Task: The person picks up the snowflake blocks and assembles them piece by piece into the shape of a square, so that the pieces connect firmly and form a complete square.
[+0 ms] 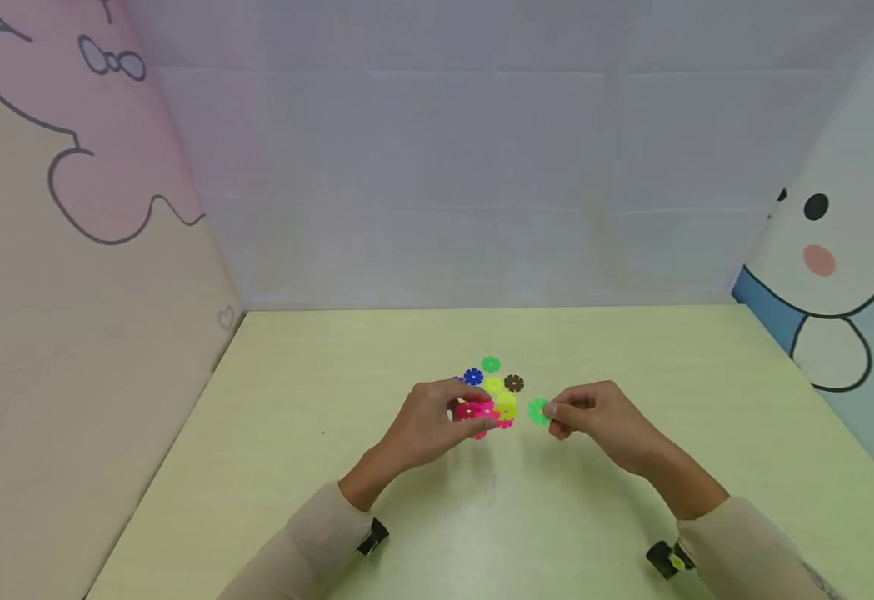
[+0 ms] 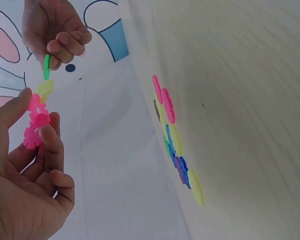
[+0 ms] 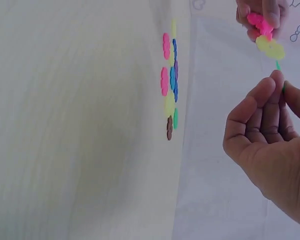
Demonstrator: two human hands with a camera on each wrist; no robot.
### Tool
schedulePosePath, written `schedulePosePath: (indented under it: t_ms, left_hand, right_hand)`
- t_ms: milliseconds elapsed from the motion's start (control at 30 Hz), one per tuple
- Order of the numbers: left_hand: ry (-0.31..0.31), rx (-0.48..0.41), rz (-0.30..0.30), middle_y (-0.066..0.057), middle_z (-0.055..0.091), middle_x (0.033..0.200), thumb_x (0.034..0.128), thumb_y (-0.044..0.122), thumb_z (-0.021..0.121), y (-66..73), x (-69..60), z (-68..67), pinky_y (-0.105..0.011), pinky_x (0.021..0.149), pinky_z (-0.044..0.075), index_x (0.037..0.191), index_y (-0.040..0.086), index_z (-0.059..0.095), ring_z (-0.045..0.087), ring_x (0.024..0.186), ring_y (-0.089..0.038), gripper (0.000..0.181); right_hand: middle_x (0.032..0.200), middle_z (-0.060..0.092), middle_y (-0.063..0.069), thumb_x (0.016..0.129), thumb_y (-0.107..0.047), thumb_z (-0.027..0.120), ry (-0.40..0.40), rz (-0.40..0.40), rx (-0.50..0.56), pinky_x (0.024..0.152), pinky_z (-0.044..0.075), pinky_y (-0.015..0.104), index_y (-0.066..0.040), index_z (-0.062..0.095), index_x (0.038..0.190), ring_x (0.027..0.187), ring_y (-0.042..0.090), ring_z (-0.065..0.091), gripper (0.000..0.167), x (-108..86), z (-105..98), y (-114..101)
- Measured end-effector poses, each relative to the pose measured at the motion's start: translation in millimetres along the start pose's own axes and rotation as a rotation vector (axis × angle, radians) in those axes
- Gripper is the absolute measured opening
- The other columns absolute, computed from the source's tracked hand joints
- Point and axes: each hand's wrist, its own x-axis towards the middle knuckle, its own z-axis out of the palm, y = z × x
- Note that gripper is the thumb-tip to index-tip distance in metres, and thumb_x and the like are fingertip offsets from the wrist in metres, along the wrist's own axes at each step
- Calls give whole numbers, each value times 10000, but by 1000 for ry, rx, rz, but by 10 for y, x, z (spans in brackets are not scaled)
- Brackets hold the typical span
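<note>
White, creased sheeting [image 1: 444,167] is set behind the far edge of a pale yellow-green counter [image 1: 294,467], on which loose coloured notched plastic discs [image 3: 172,78] are scattered towards that edge. Above the counter, a bright pink cluster of notched plastic discs [image 2: 35,106], joined to a translucent yellow notched disc [image 2: 45,89], is pinched by the fingers of the left hand [image 1: 429,421]. A translucent green notched plastic disc [image 1: 537,411] is pinched at its rim by the fingers of the right hand [image 1: 607,425], just beside the yellow one but apart from it. For a clean slotting, the two are best held crossed, with notches aligned before force is applied, and the pink cluster gripped close to the yellow disc, lest it twist.
</note>
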Motion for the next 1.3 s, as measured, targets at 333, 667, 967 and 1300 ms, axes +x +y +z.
schedulePosePath:
  t_ms: [333,667,967,1300]
  left_hand:
    - [6,29,49,26,745,938,865,259,847,20,3,38,-181,593,479,1152,128,782,566,735,-34,322]
    - [80,122,172,44,777,907,836,300,861,3,-37,84,-184,644,416,1141,134,788,579,682,-142,354]
    - [188,133,270,12,787,927,819,282,869,-27,-41,152,-126,603,436,1097,94,789,573,677,-57,346]
    - [182,116,273,-1,794,966,828,268,864,-56,-47,169,-118,593,436,1093,104,787,576,656,-82,321]
  right_hand:
    - [831,686,57,1042,-213,618,-60,10,106,817,573,288,70,683,975,782,166,637,298,-74,82,-111]
    - [828,677,28,1048,-216,609,-70,26,131,810,575,279,126,657,1021,781,155,636,347,-69,114,-129]
    - [801,673,8,1038,-189,624,-3,19,160,805,581,285,141,659,1021,771,150,637,332,-84,170,-170]
    - [781,669,3,1033,-117,611,45,25,192,782,585,275,142,661,1012,748,141,632,264,-60,244,-183]
